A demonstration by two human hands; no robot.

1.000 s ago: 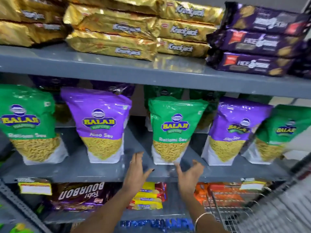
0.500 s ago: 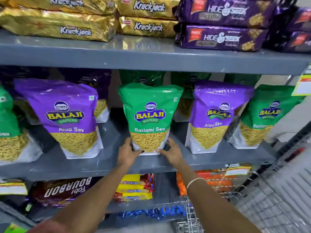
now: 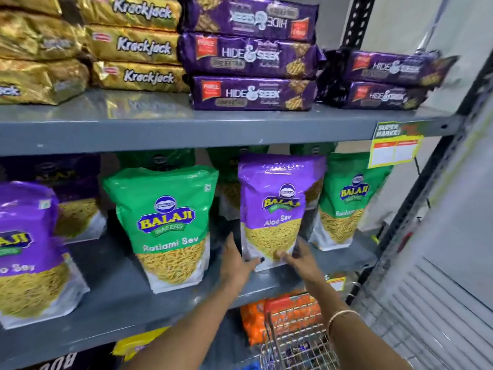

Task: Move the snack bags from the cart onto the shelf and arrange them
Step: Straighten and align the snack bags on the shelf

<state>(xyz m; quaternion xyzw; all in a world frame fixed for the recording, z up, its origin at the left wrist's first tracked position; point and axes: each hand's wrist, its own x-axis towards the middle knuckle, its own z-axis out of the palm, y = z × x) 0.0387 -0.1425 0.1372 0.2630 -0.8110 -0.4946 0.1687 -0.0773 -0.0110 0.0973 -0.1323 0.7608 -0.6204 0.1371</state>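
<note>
both hands – left hand (image 3: 236, 263), right hand (image 3: 300, 259) – gripping base of upright purple aloo sev bag (image 3: 277, 206) on shelf (image 3: 128, 295), long axis vertical, label facing out.

Bare forearms, thin gold bangle (image 3: 342, 314) on right wrist, dark-painted nails

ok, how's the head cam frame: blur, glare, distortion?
Head view: motion blur smears the right-hand Hide & Seek packs and the price tag; glare streaks the gold Krackjack packs and the purple Aloo Sev bag; wide-angle bend tilts the shelf upright; both hands sharp enough.
</note>
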